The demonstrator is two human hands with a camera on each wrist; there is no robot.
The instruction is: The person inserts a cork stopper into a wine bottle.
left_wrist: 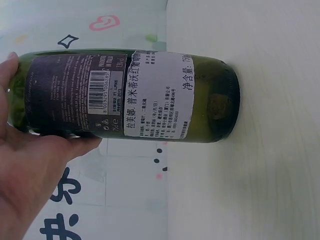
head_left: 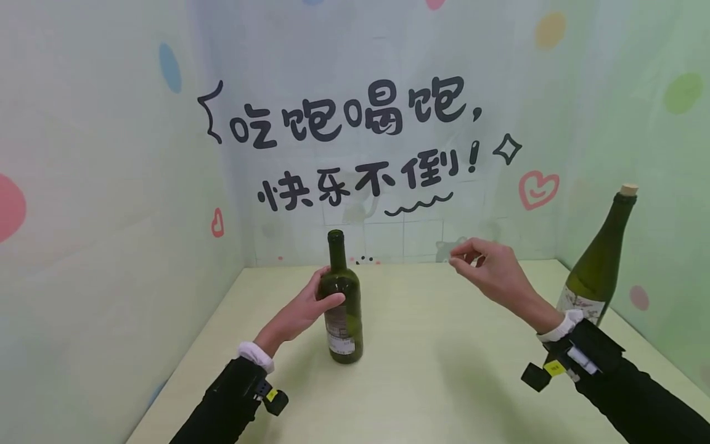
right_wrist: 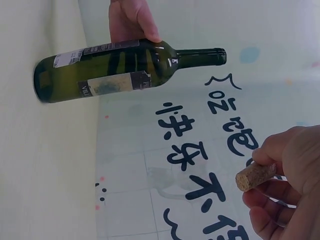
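My left hand grips the upper body of a dark green wine bottle, which stands upright on the table with an uncorked mouth. In the left wrist view, that bottle shows a dark back label and a white sticker. Raised to the right of it, my right hand pinches a cork between thumb and fingers. The cork is visible in the right wrist view, apart from the bottle neck.
A second green bottle with a cork in its mouth stands at the right, partly hidden by my right wrist. The pale table meets printed walls at the back and both sides.
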